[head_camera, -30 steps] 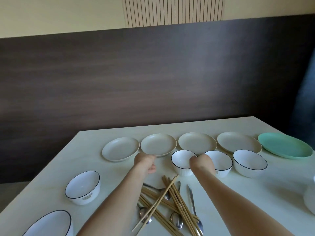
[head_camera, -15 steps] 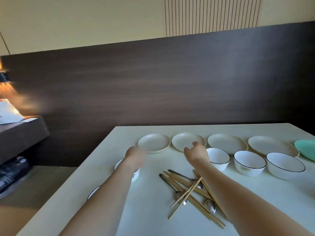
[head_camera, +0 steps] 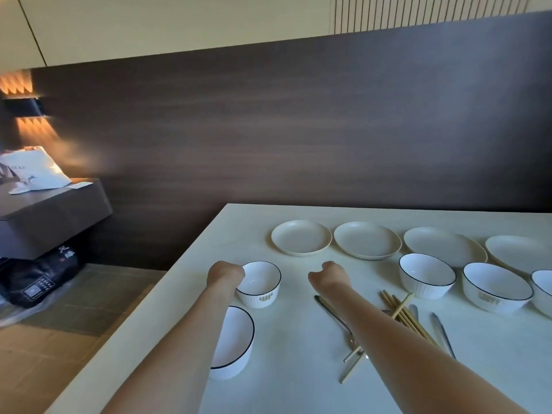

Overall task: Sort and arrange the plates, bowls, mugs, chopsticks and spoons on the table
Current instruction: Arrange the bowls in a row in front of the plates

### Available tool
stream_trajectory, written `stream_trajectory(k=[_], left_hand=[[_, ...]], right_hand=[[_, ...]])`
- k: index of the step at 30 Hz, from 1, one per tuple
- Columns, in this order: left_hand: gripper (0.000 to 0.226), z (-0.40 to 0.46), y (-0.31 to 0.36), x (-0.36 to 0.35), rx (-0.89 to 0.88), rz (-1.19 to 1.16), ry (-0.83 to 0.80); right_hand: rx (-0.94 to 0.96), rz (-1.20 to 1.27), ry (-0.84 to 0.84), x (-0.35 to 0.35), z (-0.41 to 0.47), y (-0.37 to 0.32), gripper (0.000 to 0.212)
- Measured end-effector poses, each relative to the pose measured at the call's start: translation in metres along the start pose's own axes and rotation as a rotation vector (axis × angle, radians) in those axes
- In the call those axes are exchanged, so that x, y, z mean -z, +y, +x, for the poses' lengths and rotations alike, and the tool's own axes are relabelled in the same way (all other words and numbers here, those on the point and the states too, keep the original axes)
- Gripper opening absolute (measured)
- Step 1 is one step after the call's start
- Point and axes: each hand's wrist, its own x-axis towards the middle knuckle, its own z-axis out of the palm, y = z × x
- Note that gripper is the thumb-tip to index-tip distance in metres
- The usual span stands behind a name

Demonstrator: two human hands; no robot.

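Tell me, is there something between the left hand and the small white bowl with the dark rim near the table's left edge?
Nothing visible stands between them. The left hand is already at the rim of the small white bowl with the dark rim; whether its fingers grip it cannot be seen.
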Motion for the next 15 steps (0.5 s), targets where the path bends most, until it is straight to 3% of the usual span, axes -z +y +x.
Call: stream_trajectory(k=[3, 6, 9, 15], left_hand=[[0.015, 0.011, -0.007, -0.006, 0.025, 0.078, -0.030], [0.009, 0.020, -0.014, -0.014, 0.029, 0.111, -0.040], [0.004, 0.023, -0.018, -0.020, 0.080, 0.101, -0.052], [0.016, 0.035, -0.025, -0.027, 0.142, -0.065, -0.025]], right_hand=[[-0.044, 0.007, -0.070, -0.016, 0.009, 0.000, 0.040], [-0.070, 0.003, -0.094, -0.029, 0.019, 0.005, 0.006], [-0.077, -0.011, -0.105, -0.035, 0.025, 0.008, 0.012], [-0.108, -0.006, -0.155, -0.037, 0.028, 0.009, 0.007]])
